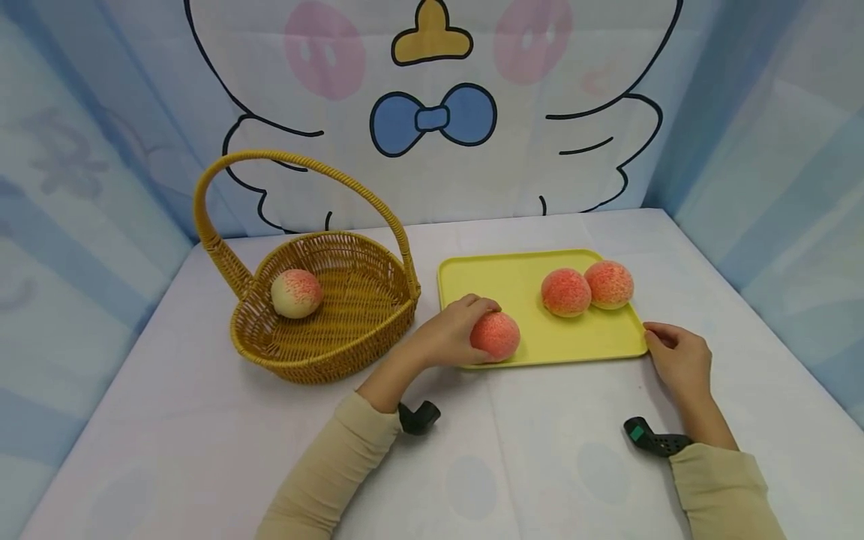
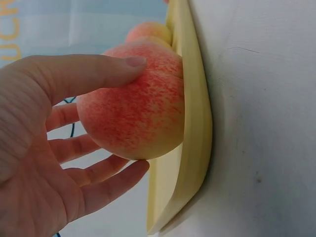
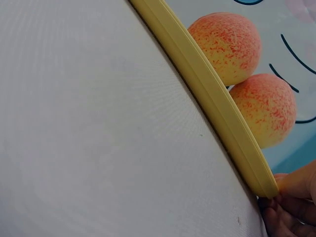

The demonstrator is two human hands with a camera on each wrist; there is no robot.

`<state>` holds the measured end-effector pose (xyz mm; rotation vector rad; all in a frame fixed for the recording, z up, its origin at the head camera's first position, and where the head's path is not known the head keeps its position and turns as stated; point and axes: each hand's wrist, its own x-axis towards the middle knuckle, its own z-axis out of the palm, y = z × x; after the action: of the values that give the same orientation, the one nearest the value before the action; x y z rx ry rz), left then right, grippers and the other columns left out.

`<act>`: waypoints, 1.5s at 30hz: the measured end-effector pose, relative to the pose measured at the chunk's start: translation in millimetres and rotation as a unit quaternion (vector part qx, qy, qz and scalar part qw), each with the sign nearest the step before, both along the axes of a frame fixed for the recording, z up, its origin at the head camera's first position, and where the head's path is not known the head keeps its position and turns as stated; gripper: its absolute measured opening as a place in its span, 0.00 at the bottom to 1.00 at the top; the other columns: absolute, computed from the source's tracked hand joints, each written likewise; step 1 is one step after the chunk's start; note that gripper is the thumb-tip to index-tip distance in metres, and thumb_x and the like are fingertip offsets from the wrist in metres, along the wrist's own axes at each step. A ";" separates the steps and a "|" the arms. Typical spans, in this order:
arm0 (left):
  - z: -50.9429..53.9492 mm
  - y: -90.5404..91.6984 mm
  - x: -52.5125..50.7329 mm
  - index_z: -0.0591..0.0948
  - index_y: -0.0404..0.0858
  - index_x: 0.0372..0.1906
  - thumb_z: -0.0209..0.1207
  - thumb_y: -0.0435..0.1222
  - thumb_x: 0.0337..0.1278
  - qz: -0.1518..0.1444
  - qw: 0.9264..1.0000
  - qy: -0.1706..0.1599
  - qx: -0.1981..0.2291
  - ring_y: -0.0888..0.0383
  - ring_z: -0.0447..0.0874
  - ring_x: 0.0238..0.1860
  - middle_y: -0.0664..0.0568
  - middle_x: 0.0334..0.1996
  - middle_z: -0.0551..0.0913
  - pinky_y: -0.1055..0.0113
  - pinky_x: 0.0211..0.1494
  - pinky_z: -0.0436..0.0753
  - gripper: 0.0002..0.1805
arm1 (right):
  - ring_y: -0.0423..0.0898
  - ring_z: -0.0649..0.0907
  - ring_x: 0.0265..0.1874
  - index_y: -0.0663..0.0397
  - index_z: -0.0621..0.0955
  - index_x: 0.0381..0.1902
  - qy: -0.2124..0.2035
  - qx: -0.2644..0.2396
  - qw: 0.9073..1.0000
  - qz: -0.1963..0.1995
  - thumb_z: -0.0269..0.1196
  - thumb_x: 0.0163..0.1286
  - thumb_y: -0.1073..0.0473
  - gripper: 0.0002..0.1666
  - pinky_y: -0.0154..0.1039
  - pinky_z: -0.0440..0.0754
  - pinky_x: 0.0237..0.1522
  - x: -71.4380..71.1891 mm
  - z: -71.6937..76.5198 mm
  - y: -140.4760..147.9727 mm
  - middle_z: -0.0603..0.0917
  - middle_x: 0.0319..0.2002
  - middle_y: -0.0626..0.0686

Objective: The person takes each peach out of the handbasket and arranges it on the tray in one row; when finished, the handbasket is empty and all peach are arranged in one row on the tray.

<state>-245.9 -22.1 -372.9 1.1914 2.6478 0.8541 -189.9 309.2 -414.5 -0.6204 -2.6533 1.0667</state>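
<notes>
My left hand [image 1: 454, 335] grips a red-speckled peach [image 1: 496, 337] at the left front corner of the yellow tray [image 1: 520, 281]. In the left wrist view the thumb lies across this peach [image 2: 136, 106] and the other fingers curl behind and beneath it. My right hand [image 1: 680, 361] pinches the tray's right front corner between thumb and fingers; the right wrist view shows the tray rim [image 3: 217, 103] meeting those fingers. Two more peaches, one [image 1: 565, 292] touching the other [image 1: 610, 285], lie toward the tray's right end.
Left of the tray stands a brown wicker basket [image 1: 324, 367] with a tall arched handle [image 1: 310, 161]. A paler peach [image 1: 296, 293] lies inside it, against the left side. A printed cloth backdrop [image 1: 432, 180] rises behind the white table [image 1: 540, 465].
</notes>
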 end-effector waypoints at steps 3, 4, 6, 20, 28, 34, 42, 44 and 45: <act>-1.5 2.4 -2.7 0.70 0.39 0.57 0.68 0.40 0.44 -0.001 1.000 -0.001 0.007 0.56 0.72 0.49 0.49 0.50 0.72 0.67 0.50 0.74 0.33 | 0.48 0.73 0.39 0.69 0.76 0.53 0.000 -0.001 1.000 0.001 0.50 0.70 0.59 0.21 0.21 0.67 0.25 1.1 0.4 1.6 0.77 0.48 0.66; -2.2 3.5 -3.8 0.70 0.39 0.57 0.68 0.40 0.44 0.001 1.000 -0.002 0.009 0.57 0.72 0.49 0.49 0.50 0.72 0.67 0.50 0.74 0.33 | 0.47 0.73 0.39 0.69 0.76 0.53 0.001 -0.001 1.000 0.003 0.50 0.70 0.59 0.21 0.21 0.67 0.25 1.3 0.6 2.2 0.77 0.48 0.66; -3.4 6.2 -7.2 0.70 0.39 0.57 0.69 0.40 0.44 0.006 1.000 -0.001 0.012 0.57 0.72 0.50 0.49 0.50 0.72 0.67 0.51 0.73 0.33 | 0.46 0.73 0.39 0.69 0.76 0.53 0.006 0.001 1.000 0.008 0.50 0.70 0.59 0.21 0.21 0.67 0.26 1.3 0.9 3.1 0.77 0.48 0.66; -4.0 22.7 -28.9 0.70 0.40 0.58 0.70 0.40 0.42 0.035 0.999 -0.030 0.008 0.59 0.70 0.52 0.51 0.52 0.72 0.69 0.54 0.70 0.34 | 0.46 0.73 0.39 0.69 0.75 0.54 0.001 -0.004 1.000 0.009 0.50 0.70 0.59 0.21 0.21 0.67 0.26 0.2 -1.8 1.9 0.77 0.48 0.66; -2.0 33.0 -40.9 0.70 0.39 0.58 0.70 0.39 0.41 0.043 0.998 -0.035 0.006 0.58 0.70 0.51 0.51 0.52 0.72 0.69 0.54 0.69 0.35 | 0.48 0.73 0.40 0.69 0.76 0.53 0.001 0.001 1.000 0.008 0.50 0.70 0.59 0.21 0.22 0.67 0.26 -0.9 -2.4 2.0 0.77 0.48 0.66; -1.5 42.3 -51.9 0.70 0.39 0.58 0.70 0.39 0.41 0.054 0.998 -0.041 0.006 0.58 0.69 0.51 0.51 0.52 0.72 0.69 0.54 0.69 0.35 | 0.48 0.73 0.41 0.69 0.75 0.54 0.003 -0.004 1.000 0.010 0.50 0.70 0.59 0.21 0.21 0.67 0.26 -1.2 -0.3 0.9 0.77 0.49 0.66; 0.8 50.2 -61.4 0.70 0.39 0.58 0.70 0.37 0.41 0.059 0.997 -0.055 0.009 0.57 0.68 0.52 0.50 0.53 0.72 0.67 0.54 0.70 0.34 | 0.47 0.72 0.39 0.69 0.76 0.53 0.005 -0.008 1.000 0.008 0.50 0.70 0.59 0.21 0.20 0.67 0.25 0.1 -0.4 1.1 0.77 0.49 0.66; 1.4 51.9 -63.2 0.70 0.39 0.57 0.70 0.36 0.40 0.059 0.997 -0.057 0.009 0.57 0.69 0.51 0.50 0.52 0.73 0.67 0.53 0.70 0.34 | 0.47 0.72 0.40 0.69 0.75 0.54 0.003 -0.009 1.000 0.005 0.50 0.70 0.59 0.21 0.20 0.67 0.26 0.0 -1.1 1.3 0.76 0.49 0.66; 1.8 52.7 -64.0 0.70 0.39 0.57 0.70 0.36 0.40 0.059 0.997 -0.058 0.009 0.57 0.69 0.51 0.50 0.52 0.73 0.67 0.53 0.70 0.34 | 0.47 0.72 0.40 0.68 0.75 0.54 0.002 -0.009 1.000 0.005 0.50 0.70 0.59 0.21 0.21 0.67 0.26 -0.1 -1.4 1.5 0.76 0.49 0.65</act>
<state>-309.9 30.7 -371.1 0.9657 2.6428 0.9370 -189.9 310.7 -415.8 -0.6082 -2.6490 1.0934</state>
